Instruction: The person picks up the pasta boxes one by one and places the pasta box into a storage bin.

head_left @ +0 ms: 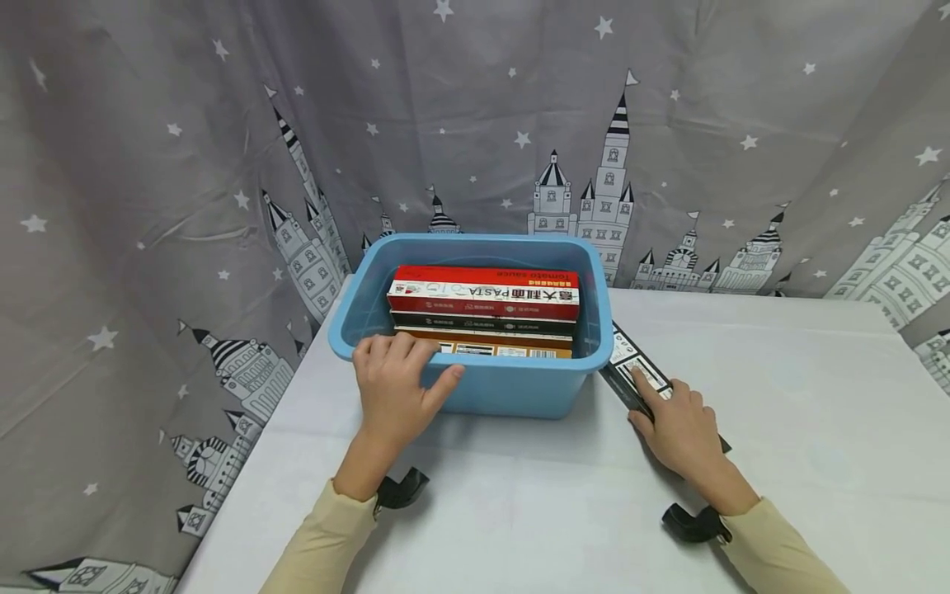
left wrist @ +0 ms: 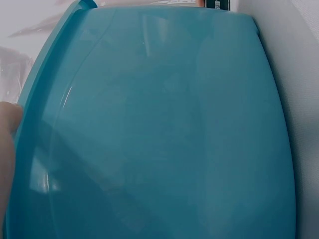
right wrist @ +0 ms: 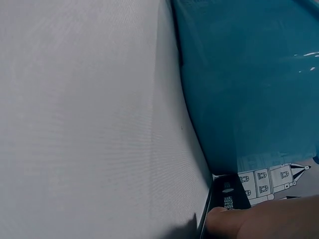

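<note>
A light-blue plastic bin [head_left: 505, 392] stands on the table, and its wall [left wrist: 159, 119] fills the left wrist view. My left hand [head_left: 397, 392] grips the front rim near the left corner, fingers over the edge and thumb outside. Inside the bin, boxes are stacked: a red pasta box [head_left: 484, 305], a black box [head_left: 482, 324] and an orange box [head_left: 549, 353]. To the right, my right hand [head_left: 679, 425] holds a flat black box [head_left: 619, 384] with a white label, index finger on top and thumb along its near side. In the right wrist view the thumb [right wrist: 232, 221] lies against that box.
A white cloth covers the table [head_left: 519, 503]. Behind it hangs a grey curtain [head_left: 460, 107] printed with castles and stars, close to the bin's back. Each wrist carries a black camera mount, one on the left [head_left: 401, 488] and one on the right [head_left: 693, 524].
</note>
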A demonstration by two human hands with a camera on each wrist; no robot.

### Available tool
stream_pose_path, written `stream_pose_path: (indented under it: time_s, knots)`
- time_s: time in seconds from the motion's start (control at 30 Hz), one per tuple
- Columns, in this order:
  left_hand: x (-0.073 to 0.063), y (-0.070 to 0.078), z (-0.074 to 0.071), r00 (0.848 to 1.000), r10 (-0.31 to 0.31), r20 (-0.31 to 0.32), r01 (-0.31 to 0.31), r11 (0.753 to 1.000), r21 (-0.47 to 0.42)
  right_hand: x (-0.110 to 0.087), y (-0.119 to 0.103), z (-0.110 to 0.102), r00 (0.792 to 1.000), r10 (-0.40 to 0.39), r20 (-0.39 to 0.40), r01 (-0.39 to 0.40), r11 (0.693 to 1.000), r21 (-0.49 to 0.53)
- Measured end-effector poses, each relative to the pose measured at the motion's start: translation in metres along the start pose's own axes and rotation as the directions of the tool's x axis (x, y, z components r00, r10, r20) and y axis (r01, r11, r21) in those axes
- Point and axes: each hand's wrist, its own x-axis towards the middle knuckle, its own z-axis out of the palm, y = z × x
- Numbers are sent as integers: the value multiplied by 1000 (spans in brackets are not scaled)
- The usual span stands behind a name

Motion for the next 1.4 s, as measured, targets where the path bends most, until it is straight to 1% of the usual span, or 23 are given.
stream_pose_path:
  time_s: [0.17, 0.37, 0.63, 0.83, 1.0, 1.2, 1.4]
  knots:
    - [0, 1, 0, 1000, 0, 8, 0, 1000, -4, -1, 3, -1, 1000, -3, 11, 3, 1000, -1]
    - [-1, 1, 1, 1000, 2, 1, -2, 1000, -1, -1, 8, -4, 1000, -19, 8, 19, 1000, -9]
    - [-1, -1, 2, 1000, 1, 0, -1, 1000, -1, 3, 21, -19, 999, -45, 4, 45, 999, -15]
    - [0, 0, 2, 1000, -2, -1, 2, 1000, -4, 9, 31, -40, 997, -73, 27, 73, 997, -7]
    - [-1, 0, 2, 1000, -6, 2, 6, 1000, -2, 14, 38, -62, 993, -105, 45, 105, 994, 1]
    - [-1, 0, 2, 1000, -6, -4, 6, 1000, -3, 18, 41, -92, 984, -177, 18, 178, 983, -47]
    - [-1, -1, 2, 1000, -2, -10, 2, 1000, -5, 23, 43, -122, 979, -203, 34, 205, 975, -87]
